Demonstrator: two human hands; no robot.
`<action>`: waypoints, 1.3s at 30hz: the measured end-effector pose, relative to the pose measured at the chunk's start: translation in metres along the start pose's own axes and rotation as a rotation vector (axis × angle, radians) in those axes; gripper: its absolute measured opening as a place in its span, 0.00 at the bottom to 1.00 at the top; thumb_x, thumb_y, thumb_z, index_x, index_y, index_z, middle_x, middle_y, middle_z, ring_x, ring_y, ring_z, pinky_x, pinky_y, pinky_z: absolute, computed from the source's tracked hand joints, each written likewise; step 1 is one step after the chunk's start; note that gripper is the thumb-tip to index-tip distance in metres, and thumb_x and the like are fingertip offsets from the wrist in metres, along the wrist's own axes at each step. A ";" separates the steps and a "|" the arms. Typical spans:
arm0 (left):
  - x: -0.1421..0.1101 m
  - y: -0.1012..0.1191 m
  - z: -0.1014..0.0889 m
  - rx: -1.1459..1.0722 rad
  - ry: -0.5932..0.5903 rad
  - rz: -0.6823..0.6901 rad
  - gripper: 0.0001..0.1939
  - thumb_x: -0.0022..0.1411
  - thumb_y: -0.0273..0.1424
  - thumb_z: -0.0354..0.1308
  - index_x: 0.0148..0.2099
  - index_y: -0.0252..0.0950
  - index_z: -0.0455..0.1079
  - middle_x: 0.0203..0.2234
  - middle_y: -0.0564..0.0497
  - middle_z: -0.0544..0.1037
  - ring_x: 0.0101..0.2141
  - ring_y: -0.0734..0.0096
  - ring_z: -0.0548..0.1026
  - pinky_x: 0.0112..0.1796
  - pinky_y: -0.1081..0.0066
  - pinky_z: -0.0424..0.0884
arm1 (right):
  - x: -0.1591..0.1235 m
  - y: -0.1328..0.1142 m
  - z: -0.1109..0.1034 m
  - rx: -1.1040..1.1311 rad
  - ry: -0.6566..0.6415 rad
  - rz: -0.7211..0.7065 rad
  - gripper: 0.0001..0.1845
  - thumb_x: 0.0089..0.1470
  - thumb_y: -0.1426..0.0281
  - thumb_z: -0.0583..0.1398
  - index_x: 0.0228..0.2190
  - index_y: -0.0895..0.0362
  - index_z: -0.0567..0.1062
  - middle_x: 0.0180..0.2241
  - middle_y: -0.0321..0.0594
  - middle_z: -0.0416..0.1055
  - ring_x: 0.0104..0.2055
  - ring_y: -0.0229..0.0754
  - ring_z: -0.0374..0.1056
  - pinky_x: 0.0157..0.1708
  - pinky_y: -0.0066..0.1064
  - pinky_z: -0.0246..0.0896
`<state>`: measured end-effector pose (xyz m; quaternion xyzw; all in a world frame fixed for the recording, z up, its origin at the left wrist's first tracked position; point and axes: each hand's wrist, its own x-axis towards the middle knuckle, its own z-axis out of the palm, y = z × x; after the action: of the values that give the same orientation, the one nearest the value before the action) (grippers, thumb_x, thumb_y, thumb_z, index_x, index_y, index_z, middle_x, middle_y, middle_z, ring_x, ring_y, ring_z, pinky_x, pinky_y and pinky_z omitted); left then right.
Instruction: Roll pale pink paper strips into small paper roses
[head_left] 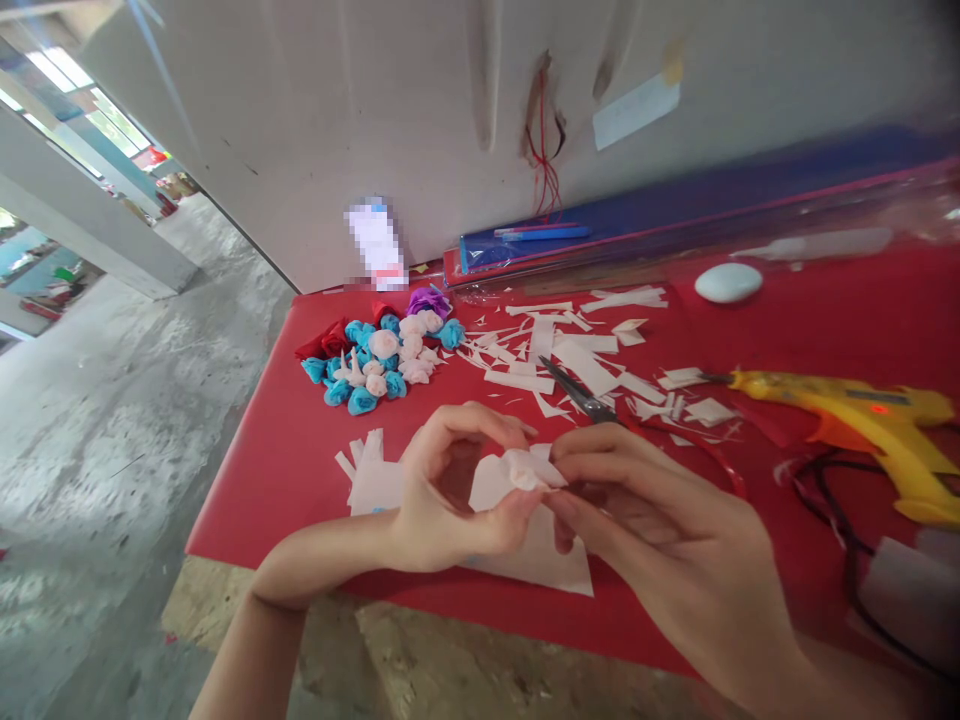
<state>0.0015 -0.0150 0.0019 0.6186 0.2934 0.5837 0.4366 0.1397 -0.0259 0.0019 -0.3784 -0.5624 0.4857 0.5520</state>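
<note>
Between both hands is a small pale pink paper flower (523, 468), partly rolled, with a loose strip end toward the right. My left hand (457, 490) pinches its left side between thumb and fingers. My right hand (652, 500) grips the strip end on the flower's right side with thumb and fingertips. Beneath the hands lies a pale paper sheet (555, 565) on the red tabletop (247, 470). Just beyond my right hand are scissors (581, 392), blades pointing away to the left, their red handles partly hidden by the hand.
Blue, pink, red and purple paper flowers (384, 345) cluster at the back left. White paper scraps (585, 362) spread across the middle. A yellow glue gun (855, 400) with a dark cord lies at right, near a white egg-shaped object (728, 283). A phone (377, 243) leans against the wall.
</note>
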 end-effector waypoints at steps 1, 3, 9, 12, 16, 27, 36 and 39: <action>0.001 0.000 0.000 -0.002 -0.011 0.006 0.13 0.48 0.21 0.57 0.36 0.39 0.63 0.24 0.55 0.65 0.28 0.76 0.68 0.34 0.71 0.69 | 0.000 0.000 -0.001 0.010 -0.008 0.012 0.03 0.44 0.72 0.63 0.24 0.51 0.74 0.27 0.33 0.67 0.21 0.33 0.65 0.17 0.22 0.63; 0.002 0.001 -0.001 0.000 -0.029 0.002 0.13 0.48 0.21 0.56 0.36 0.40 0.62 0.24 0.55 0.65 0.28 0.75 0.68 0.34 0.71 0.69 | -0.001 0.000 -0.001 0.040 -0.014 0.042 0.04 0.43 0.72 0.64 0.25 0.50 0.74 0.27 0.32 0.68 0.21 0.32 0.65 0.18 0.20 0.63; 0.005 0.004 -0.011 0.116 -0.217 -0.014 0.15 0.50 0.21 0.54 0.41 0.41 0.60 0.30 0.51 0.67 0.33 0.71 0.69 0.36 0.68 0.69 | 0.001 -0.004 -0.001 0.074 -0.026 0.111 0.03 0.42 0.70 0.65 0.23 0.51 0.75 0.26 0.33 0.68 0.22 0.32 0.65 0.18 0.20 0.63; 0.008 0.009 -0.016 0.179 -0.292 -0.027 0.17 0.50 0.21 0.54 0.43 0.40 0.61 0.33 0.49 0.69 0.34 0.69 0.70 0.37 0.68 0.69 | 0.003 -0.006 -0.002 -0.050 -0.022 -0.005 0.04 0.44 0.72 0.63 0.22 0.52 0.73 0.26 0.34 0.69 0.25 0.34 0.67 0.20 0.21 0.65; 0.010 0.016 -0.017 0.232 -0.308 -0.045 0.18 0.50 0.21 0.55 0.44 0.39 0.61 0.34 0.49 0.70 0.36 0.69 0.70 0.38 0.69 0.68 | 0.003 -0.008 -0.004 -0.302 -0.026 -0.230 0.06 0.47 0.76 0.59 0.25 0.52 0.71 0.27 0.35 0.69 0.25 0.35 0.68 0.21 0.22 0.66; 0.009 0.019 -0.019 0.143 -0.383 -0.125 0.20 0.49 0.16 0.52 0.44 0.37 0.61 0.33 0.52 0.69 0.35 0.75 0.70 0.36 0.76 0.68 | 0.001 -0.007 -0.006 -0.552 -0.094 -0.415 0.07 0.50 0.79 0.55 0.29 0.55 0.68 0.29 0.37 0.68 0.26 0.33 0.68 0.24 0.20 0.66; 0.014 0.015 -0.019 0.021 -0.466 -0.057 0.17 0.49 0.15 0.49 0.42 0.33 0.61 0.27 0.53 0.63 0.29 0.77 0.65 0.31 0.75 0.66 | 0.004 -0.010 -0.006 -0.359 -0.220 -0.158 0.06 0.49 0.76 0.57 0.29 0.54 0.71 0.29 0.33 0.70 0.26 0.31 0.69 0.23 0.17 0.65; 0.016 0.014 -0.020 0.056 -0.489 -0.017 0.17 0.49 0.16 0.49 0.42 0.33 0.61 0.27 0.53 0.64 0.29 0.77 0.65 0.31 0.75 0.66 | 0.005 -0.009 -0.007 -0.236 -0.239 -0.032 0.06 0.48 0.75 0.58 0.29 0.53 0.73 0.28 0.33 0.70 0.27 0.32 0.69 0.24 0.18 0.66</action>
<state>-0.0177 -0.0035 0.0199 0.7507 0.2001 0.4048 0.4822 0.1470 -0.0226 0.0111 -0.3708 -0.6833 0.4490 0.4405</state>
